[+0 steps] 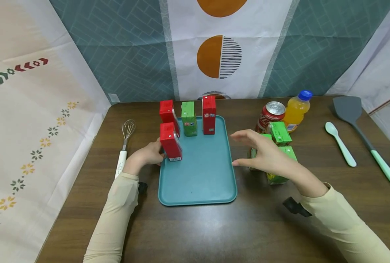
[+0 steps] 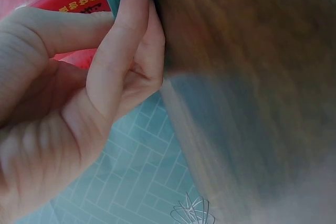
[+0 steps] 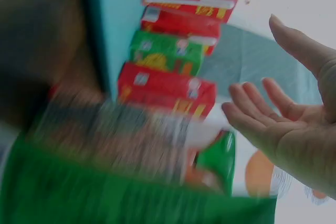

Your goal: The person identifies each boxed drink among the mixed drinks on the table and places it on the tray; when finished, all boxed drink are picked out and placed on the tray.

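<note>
A teal tray (image 1: 201,179) lies on the table. My left hand (image 1: 149,153) pinches its left rim, thumb on one side and fingers on the other, as the left wrist view shows. Beside that thumb stands a red drink carton (image 1: 171,142). Further back on the tray are another red carton (image 1: 168,112), a green carton (image 1: 189,118) and a third red carton (image 1: 209,115). My right hand (image 1: 263,151) hovers right of the tray, thumb and fingers spread, holding nothing. Under and behind it several green cartons (image 1: 280,133) stand grouped, partly hidden by the hand.
A red soda can (image 1: 268,117) and an orange juice bottle (image 1: 296,112) with a blue cap stand behind the green cartons. At the far right lie a pale green spoon (image 1: 340,144) and a grey spatula (image 1: 362,128). A whisk (image 1: 121,160) lies left of the tray.
</note>
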Available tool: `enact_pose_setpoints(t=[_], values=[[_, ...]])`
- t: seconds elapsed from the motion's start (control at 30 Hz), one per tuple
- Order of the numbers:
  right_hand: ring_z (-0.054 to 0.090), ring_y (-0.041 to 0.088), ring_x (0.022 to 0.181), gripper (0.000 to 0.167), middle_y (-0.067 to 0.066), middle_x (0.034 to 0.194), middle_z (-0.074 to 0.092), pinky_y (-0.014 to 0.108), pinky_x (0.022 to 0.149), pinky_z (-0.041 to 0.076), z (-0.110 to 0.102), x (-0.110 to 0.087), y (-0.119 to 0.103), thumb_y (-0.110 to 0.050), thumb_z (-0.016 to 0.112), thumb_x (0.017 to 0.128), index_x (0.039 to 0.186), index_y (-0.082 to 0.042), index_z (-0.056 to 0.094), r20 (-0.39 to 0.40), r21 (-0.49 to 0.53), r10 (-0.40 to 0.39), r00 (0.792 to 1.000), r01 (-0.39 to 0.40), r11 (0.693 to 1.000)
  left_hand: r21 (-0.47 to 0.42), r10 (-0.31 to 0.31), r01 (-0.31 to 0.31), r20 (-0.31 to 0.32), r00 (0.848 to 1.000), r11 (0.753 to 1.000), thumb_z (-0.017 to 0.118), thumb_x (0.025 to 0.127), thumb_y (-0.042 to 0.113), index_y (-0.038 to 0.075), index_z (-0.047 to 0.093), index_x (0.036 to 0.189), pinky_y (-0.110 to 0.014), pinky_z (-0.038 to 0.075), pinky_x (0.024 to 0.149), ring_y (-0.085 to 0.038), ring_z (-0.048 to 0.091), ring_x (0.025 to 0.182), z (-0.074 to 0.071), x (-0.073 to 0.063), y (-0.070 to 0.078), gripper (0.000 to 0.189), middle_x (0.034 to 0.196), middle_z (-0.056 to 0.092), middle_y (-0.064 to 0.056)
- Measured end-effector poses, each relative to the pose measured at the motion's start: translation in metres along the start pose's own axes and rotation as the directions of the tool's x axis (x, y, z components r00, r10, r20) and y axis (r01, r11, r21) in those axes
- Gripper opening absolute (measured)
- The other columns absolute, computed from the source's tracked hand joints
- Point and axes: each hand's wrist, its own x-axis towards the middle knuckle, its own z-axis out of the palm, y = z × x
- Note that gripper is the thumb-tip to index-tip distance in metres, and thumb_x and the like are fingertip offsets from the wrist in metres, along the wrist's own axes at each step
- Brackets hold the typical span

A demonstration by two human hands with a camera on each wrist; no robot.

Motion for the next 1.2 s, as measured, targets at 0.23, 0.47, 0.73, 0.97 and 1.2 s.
enact_pose_setpoints(t=[0.23, 0.47, 0.73, 0.97, 1.2], values=[[0.055, 0.031, 0.114, 0.057, 0.008, 0.122, 0.055, 0.043, 0.092, 0.045, -0.019, -0.030, 0.017, -0.021, 0.079, 0.074, 0.123, -0.008, 0.052, -0.050, 0.002, 0.035, 0.998, -0.035, 0.999, 0.002, 0.008, -0.008, -0.011, 1.000, 1.000, 0.056, 0.083, -0.001, -0.003, 0.025, 0.138, -0.036, 0.056, 0.068, -0.032, 0.061, 0.089, -0.001, -0.001, -0.001, 0.063, 0.125, 0.051, -0.027], [0.055, 0.028, 0.110, 0.059, 0.006, 0.118, 0.057, 0.049, 0.089, 0.044, -0.028, -0.054, 0.030, -0.021, 0.082, 0.071, 0.122, -0.010, 0.054, -0.139, -0.163, 0.013, 0.990, -0.036, 0.986, 0.000, 0.001, -0.001, -0.004, 1.000, 1.000, 0.057, 0.083, -0.001, -0.002, 0.024, 0.138, -0.037, 0.056, 0.071, -0.035, 0.059, 0.096, -0.001, -0.003, 0.000, 0.064, 0.130, 0.047, -0.027], [0.051, 0.029, 0.108, 0.070, 0.010, 0.122, 0.054, 0.049, 0.080, 0.042, -0.037, -0.072, 0.045, -0.021, 0.084, 0.067, 0.127, -0.010, 0.051, -0.175, -0.265, -0.003, 0.985, -0.044, 0.963, 0.004, -0.017, 0.017, -0.001, 1.000, 1.000, 0.060, 0.081, -0.001, -0.002, 0.025, 0.139, -0.038, 0.055, 0.072, -0.035, 0.058, 0.098, -0.001, -0.003, 0.003, 0.068, 0.129, 0.048, -0.026], [0.047, 0.014, 0.111, 0.079, 0.005, 0.124, 0.052, 0.018, 0.090, 0.037, -0.038, -0.082, 0.062, -0.025, 0.089, 0.057, 0.127, -0.012, 0.054, -0.158, -0.308, -0.062, 0.985, 0.011, 0.951, -0.011, -0.011, 0.012, 0.005, 1.000, 1.000, 0.059, 0.083, -0.001, 0.000, 0.023, 0.141, -0.039, 0.055, 0.075, -0.034, 0.058, 0.099, 0.000, -0.004, 0.003, 0.068, 0.132, 0.046, -0.025], [0.046, 0.002, 0.101, 0.076, 0.002, 0.115, 0.053, 0.005, 0.083, 0.031, -0.037, -0.082, 0.074, -0.022, 0.092, 0.051, 0.117, -0.011, 0.057, -0.210, -0.301, -0.069, 0.975, 0.003, 0.954, -0.006, -0.011, 0.011, 0.002, 1.000, 1.000, 0.062, 0.081, 0.000, 0.000, 0.024, 0.140, -0.042, 0.055, 0.077, -0.036, 0.056, 0.102, 0.000, -0.005, 0.002, 0.070, 0.132, 0.047, -0.025]])
